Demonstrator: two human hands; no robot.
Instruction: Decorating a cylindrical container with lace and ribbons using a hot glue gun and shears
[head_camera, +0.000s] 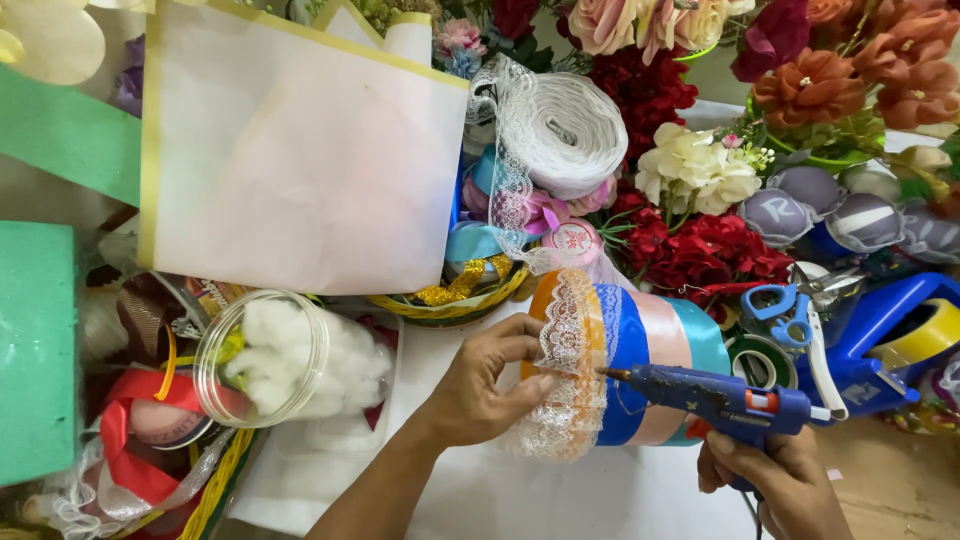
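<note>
A cylinder (650, 345) lies on its side near the middle, wrapped in orange, blue, peach and light-blue ribbon bands. White lace (565, 335) runs around its orange end and trails up to a big white lace roll (570, 130). My left hand (485, 385) pinches the lace against the cylinder's left rim. My right hand (785, 480) grips a blue hot glue gun (725, 400), whose nozzle tip touches the cylinder beside the lace.
A clear jar of white cotton (275, 355) lies at left, near green foam blocks (35, 350) and red ribbon. Cream wrapping paper (300, 150) leans at the back. Artificial flowers (700, 170), blue-handled scissors (785, 310), a tape dispenser (890, 330) and a ribbon basket (450, 305) crowd around.
</note>
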